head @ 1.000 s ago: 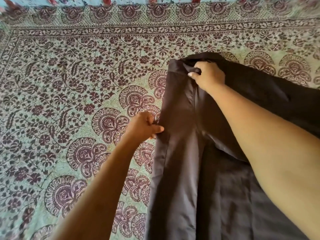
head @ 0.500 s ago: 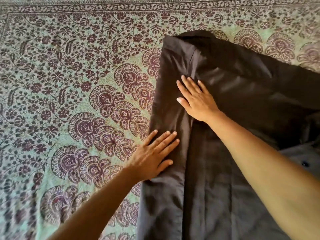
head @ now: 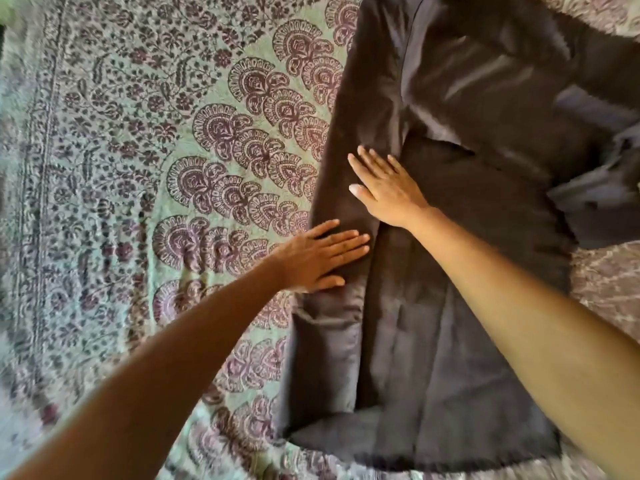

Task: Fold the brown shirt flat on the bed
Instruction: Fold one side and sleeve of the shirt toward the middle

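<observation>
The dark brown shirt lies spread on the bed at the right half of the view, with its left side folded inward as a long vertical strip. My left hand lies flat, fingers apart, on the outer edge of that strip. My right hand rests flat a little farther up, on the fold line, palm down and holding nothing. A sleeve or loose part of the shirt bunches at the right edge.
The bed is covered by a green sheet with a maroon floral and paisley print, which fills the whole left side. A strip of the sheet also shows to the right of the shirt.
My hands let go of the shirt's edge, flattened onto the fold and slid down toward me along it. The view shifted, showing more of the shirt's lower hem.
</observation>
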